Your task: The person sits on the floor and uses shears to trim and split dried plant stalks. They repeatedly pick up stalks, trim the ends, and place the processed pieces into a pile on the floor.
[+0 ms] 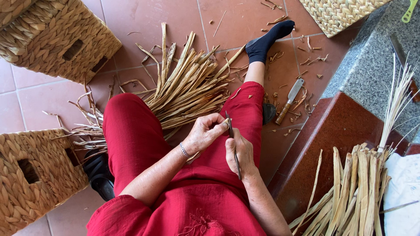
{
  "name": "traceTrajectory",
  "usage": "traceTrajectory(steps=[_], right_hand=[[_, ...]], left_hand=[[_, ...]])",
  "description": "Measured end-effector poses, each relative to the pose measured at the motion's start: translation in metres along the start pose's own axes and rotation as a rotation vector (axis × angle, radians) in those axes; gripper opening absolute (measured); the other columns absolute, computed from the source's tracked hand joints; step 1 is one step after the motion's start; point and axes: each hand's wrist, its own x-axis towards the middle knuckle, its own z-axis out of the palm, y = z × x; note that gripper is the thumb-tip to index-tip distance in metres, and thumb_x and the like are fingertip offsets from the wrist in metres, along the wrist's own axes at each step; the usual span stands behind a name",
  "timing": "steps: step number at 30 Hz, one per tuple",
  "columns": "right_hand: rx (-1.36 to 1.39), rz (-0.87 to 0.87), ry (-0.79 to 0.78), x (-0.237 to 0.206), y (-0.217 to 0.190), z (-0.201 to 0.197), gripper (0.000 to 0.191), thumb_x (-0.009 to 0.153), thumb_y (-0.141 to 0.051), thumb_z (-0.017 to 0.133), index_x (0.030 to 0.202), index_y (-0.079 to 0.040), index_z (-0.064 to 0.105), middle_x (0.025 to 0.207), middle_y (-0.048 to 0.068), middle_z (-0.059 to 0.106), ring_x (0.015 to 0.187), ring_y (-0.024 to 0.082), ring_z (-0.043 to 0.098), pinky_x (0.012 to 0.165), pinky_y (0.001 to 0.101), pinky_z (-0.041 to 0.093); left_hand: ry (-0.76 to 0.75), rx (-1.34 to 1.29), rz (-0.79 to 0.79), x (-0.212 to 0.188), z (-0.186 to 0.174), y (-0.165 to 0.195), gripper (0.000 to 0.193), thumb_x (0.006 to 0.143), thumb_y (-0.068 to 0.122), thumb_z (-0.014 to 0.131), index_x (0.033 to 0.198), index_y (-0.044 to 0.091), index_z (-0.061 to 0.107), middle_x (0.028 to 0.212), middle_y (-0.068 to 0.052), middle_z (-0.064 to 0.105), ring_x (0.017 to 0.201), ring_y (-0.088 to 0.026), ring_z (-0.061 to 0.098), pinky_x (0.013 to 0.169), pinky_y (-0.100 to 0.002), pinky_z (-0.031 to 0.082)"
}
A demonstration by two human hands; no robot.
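Over my lap in red trousers, my left hand pinches the top end of a thin dark strip with fingers curled. My right hand is closed around the same strip lower down, thumb pressed along it. The strip runs from my fingertips down past my right wrist. A bracelet sits on my left wrist. A fan of dried straw-coloured reed stalks lies on the tiled floor between my knees.
Woven baskets stand at top left, bottom left and top right. A knife with a wooden handle lies on the tiles by my right leg. More dried stalks lean on a red step; a grey stone ledge rises beyond it.
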Motion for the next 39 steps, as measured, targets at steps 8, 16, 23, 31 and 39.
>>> traceTrajectory(steps=[8, 16, 23, 31, 39], right_hand=[[0.431, 0.293, 0.156, 0.010, 0.014, -0.006, 0.041, 0.106, -0.040, 0.053, 0.108, -0.003, 0.070, 0.065, -0.003, 0.050, 0.059, 0.005, 0.046, 0.054, 0.0243, 0.038], [0.552, 0.265, 0.249, 0.022, -0.013, -0.015, 0.020, 0.099, -0.020, 0.072, 0.104, -0.001, 0.071, 0.077, -0.003, 0.066, 0.069, 0.004, 0.059, 0.061, 0.0216, 0.048], [0.279, 0.134, 0.326, 0.027, -0.013, -0.017, 0.013, 0.099, -0.012, 0.068, 0.095, -0.001, 0.068, 0.070, 0.002, 0.066, 0.060, 0.007, 0.062, 0.055, 0.0256, 0.050], [0.236, 0.143, 0.286, 0.034, -0.005, -0.027, 0.016, 0.100, -0.016, 0.066, 0.092, -0.002, 0.069, 0.067, 0.002, 0.065, 0.057, 0.010, 0.061, 0.052, 0.0276, 0.049], [0.153, 0.132, 0.524, 0.059, 0.038, -0.054, 0.023, 0.105, -0.020, 0.064, 0.086, -0.007, 0.061, 0.070, 0.001, 0.060, 0.061, 0.009, 0.056, 0.058, 0.0268, 0.046]], left_hand=[[-0.065, -0.305, 0.064, -0.003, 0.006, -0.021, 0.015, 0.108, 0.016, 0.059, 0.110, 0.002, 0.065, 0.088, 0.003, 0.065, 0.082, -0.005, 0.059, 0.079, -0.024, 0.054], [-0.077, -0.130, 0.111, -0.001, 0.012, -0.009, 0.043, 0.103, 0.016, 0.060, 0.142, 0.004, 0.049, 0.086, 0.000, 0.065, 0.075, -0.005, 0.060, 0.069, -0.023, 0.054], [-0.073, 0.154, -0.148, -0.002, 0.015, 0.003, 0.029, 0.103, 0.027, 0.062, 0.102, -0.001, 0.070, 0.072, -0.005, 0.071, 0.065, -0.011, 0.069, 0.060, -0.025, 0.059], [-0.180, -0.067, -0.209, 0.006, 0.020, -0.002, 0.031, 0.104, 0.028, 0.056, 0.092, 0.002, 0.068, 0.070, -0.005, 0.070, 0.062, -0.011, 0.065, 0.060, -0.027, 0.056], [-0.306, -0.162, -0.212, 0.010, 0.028, 0.003, 0.032, 0.104, 0.025, 0.051, 0.088, 0.001, 0.065, 0.070, -0.008, 0.068, 0.061, -0.013, 0.065, 0.061, -0.029, 0.056]])
